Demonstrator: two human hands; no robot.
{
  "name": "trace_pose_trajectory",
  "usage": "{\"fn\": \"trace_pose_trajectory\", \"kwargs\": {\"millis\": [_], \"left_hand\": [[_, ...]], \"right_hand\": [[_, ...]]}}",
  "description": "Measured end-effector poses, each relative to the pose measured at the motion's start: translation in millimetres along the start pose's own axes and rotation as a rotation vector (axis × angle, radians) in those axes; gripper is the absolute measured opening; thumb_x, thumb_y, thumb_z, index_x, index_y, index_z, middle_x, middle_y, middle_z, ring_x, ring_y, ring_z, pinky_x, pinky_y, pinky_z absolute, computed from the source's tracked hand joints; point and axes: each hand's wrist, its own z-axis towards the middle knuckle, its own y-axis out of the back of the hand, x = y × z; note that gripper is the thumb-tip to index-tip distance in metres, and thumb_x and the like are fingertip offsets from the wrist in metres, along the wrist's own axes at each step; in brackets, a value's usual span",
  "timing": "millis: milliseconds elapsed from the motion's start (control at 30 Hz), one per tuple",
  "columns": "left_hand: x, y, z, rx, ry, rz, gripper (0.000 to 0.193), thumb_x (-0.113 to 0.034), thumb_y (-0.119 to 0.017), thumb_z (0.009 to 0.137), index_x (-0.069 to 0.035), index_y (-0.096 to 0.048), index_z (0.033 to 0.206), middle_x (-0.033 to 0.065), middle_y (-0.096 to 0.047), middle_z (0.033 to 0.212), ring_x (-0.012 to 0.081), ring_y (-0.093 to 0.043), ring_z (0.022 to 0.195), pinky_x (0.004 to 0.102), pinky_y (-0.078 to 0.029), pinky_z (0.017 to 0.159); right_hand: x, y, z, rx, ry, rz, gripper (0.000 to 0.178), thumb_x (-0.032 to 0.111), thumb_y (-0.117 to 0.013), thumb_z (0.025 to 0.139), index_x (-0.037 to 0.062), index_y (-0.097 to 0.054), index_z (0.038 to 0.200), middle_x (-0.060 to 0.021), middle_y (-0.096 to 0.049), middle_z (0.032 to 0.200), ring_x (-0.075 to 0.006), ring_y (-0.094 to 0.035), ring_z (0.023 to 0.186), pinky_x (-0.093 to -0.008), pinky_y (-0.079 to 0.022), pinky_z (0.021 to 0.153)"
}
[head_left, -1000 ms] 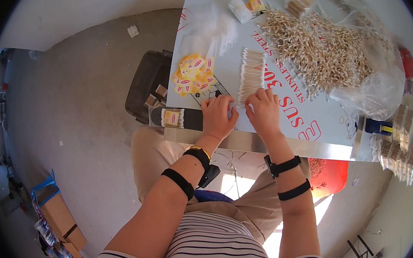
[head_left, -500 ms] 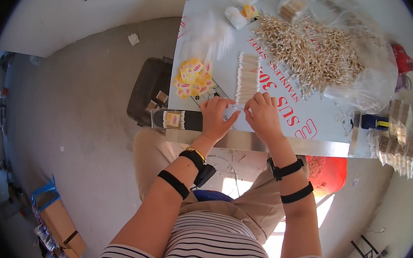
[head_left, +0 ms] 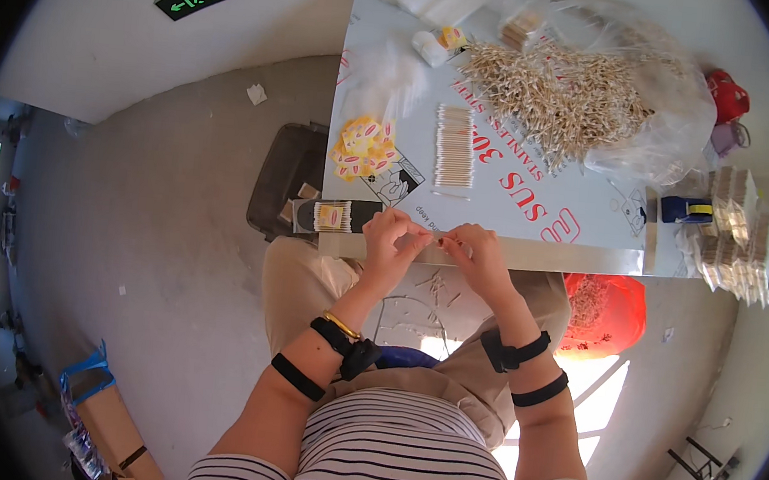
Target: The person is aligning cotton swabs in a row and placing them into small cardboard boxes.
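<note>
Left hand (head_left: 394, 236) and right hand (head_left: 479, 253) pinch, probably, 1 small clear bag (head_left: 437, 235) between them at table (head_left: 587, 223) edge, spreading it open.

Packing workshop: swab-heaped table (head_left: 533, 218)

Two hands (head_left: 393, 241) (head_left: 479, 253) — one loose swab heap (head_left: 562, 95), one neat swab row (head_left: 454, 146), one tape roll (head_left: 685, 210)

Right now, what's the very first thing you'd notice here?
The big pale heap of cotton swabs at the table's far end, spilling from a clear plastic bag. Next, the left hand and right hand meeting at the table's near edge, pinching something small.
</note>
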Motion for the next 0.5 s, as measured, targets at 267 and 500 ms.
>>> {"fn": "trace_pose_trajectory", "kwargs": {"millis": [267,500], "left_hand": [[-16.9,-0.7,-19.2,-0.018,0.017,-0.075,0.012,-0.023,-0.083,0.086,-0.014,-0.077,0.091,-0.0007,-0.059,0.095,0.0203,-0.054,0.094,0.0385,-0.035,0.093],[-10.0,-3.1,-23.3,0.124,0.100,-0.186,0.008,-0.014,-0.080,0.088,-0.008,-0.075,0.092,0.0026,-0.061,0.096,0.0172,-0.054,0.092,0.0315,-0.044,0.082]], "right_hand": [[15.2,-1.6,-27.4,-0.137,-0.057,0.253,0.009,0.003,-0.073,0.087,-0.0021,-0.068,0.092,-0.0165,-0.070,0.088,-0.0305,-0.071,0.079,-0.0394,-0.058,0.072],[8.7,-2.1,-34.2,-0.178,-0.066,0.266,0.008,-0.001,-0.072,0.086,-0.0029,-0.066,0.092,-0.0173,-0.071,0.092,-0.0303,-0.073,0.082,-0.0377,-0.060,0.076]]}}
